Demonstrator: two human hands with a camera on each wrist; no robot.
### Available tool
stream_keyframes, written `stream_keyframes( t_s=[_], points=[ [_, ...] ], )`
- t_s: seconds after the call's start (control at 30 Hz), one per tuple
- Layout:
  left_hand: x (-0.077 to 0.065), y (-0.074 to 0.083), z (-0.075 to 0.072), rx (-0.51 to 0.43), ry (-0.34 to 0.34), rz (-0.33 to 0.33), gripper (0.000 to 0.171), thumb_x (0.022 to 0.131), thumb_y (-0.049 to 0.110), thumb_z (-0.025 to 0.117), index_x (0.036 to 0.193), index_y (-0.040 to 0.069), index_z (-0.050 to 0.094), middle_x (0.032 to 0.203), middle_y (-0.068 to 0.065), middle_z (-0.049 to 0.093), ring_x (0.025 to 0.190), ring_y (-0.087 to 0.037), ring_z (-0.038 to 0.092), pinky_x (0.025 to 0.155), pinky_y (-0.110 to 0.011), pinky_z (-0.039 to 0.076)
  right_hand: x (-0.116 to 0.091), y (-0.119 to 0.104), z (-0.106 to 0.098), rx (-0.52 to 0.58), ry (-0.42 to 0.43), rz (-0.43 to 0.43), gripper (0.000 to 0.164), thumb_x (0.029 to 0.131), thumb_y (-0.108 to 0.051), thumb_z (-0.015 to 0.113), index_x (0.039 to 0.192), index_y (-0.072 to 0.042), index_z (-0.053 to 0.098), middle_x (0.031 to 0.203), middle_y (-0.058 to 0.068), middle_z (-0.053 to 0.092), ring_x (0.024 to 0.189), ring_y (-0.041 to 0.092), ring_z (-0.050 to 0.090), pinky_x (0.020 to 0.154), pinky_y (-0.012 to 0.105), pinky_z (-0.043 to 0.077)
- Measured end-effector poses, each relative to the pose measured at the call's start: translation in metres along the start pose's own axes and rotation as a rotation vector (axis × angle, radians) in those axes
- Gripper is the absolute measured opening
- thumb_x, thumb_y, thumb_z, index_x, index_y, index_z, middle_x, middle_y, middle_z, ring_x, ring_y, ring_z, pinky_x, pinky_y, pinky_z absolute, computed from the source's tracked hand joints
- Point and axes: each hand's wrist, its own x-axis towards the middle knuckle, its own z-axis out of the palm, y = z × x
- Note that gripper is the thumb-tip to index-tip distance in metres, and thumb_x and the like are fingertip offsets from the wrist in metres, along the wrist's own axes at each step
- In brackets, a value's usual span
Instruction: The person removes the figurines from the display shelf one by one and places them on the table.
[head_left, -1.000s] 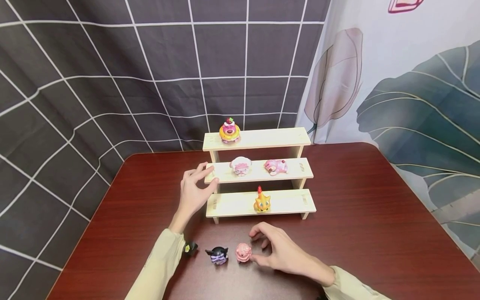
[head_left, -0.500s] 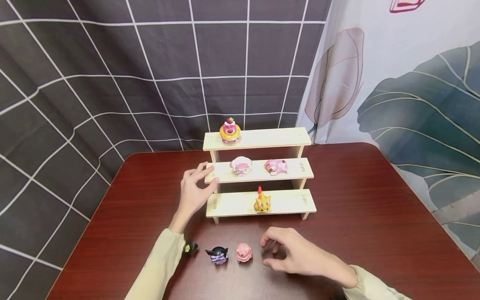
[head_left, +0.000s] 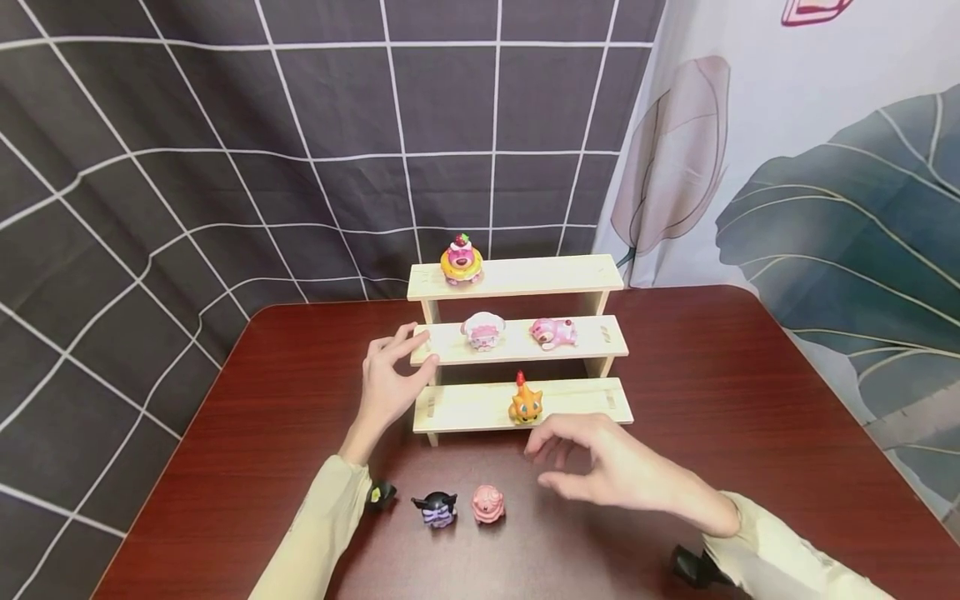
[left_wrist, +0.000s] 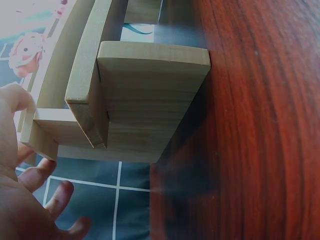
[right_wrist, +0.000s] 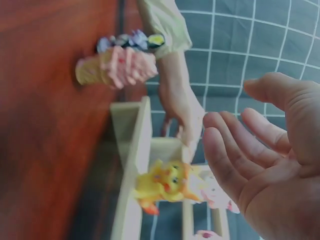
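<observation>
Dark red wood made up the table (head_left: 720, 358). Nearest sat a black and purple figure (head_left: 437, 510), with a pink figure (head_left: 488, 504) just beside it. By the left sleeve (head_left: 318, 517) was a dark thing (head_left: 386, 493), too hidden for me to tell what.

The right hand (head_left: 611, 462) hung over the table, fingers softly bent, a wide gap before the thumb, nothing in it. Beyond its fingertips, an orange figure (head_left: 527, 406) stood on the lowest shelf (head_left: 472, 408). Swinging wide of that one seemed wise, as a bump could tip it.

Farther back, the left hand (head_left: 386, 379) pinched the left end of the middle shelf (head_left: 517, 348) between thumb and finger. A soft, steady hold looked best, so nothing would rock. A white and pink figure (head_left: 483, 332) and a lying pink bear (head_left: 553, 334) were on that shelf. Above, a yellow-ringed figure (head_left: 461, 263) sat on the top shelf (head_left: 551, 275), before a checked curtain (head_left: 442, 100).
</observation>
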Motion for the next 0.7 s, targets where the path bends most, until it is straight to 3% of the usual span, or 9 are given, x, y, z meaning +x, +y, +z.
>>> stream_keyframes(
  t_s=[0.2, 0.7],
  points=[
    [0.0, 0.001, 0.0, -0.002, -0.002, -0.005, 0.038, 0.082, 0.017, 0.08, 0.118, 0.009, 0.075, 0.131, -0.015, 0.064, 0.105, -0.036, 0.049, 0.086, -0.049, 0.037, 0.017, 0.005, -0.017, 0.016, 0.081, -0.031, 0.036, 0.079, 0.008, 0.077, 0.109, -0.007, 0.064, 0.097, 0.003, 0.068, 0.08, 0.013, 0.067, 0.064, 0.029, 0.055],
    [0.0, -0.001, 0.0, 0.0, -0.008, -0.01, 0.039, 0.082, 0.019, 0.08, 0.119, 0.01, 0.075, 0.132, -0.011, 0.064, 0.106, -0.034, 0.049, 0.086, -0.048, 0.036, 0.05, 0.021, -0.04, 0.082, 0.226, 0.048, 0.045, 0.078, 0.018, 0.073, 0.118, 0.004, 0.059, 0.1, 0.017, 0.067, 0.083, 0.025, 0.069, 0.067, 0.03, 0.056]
  ],
)
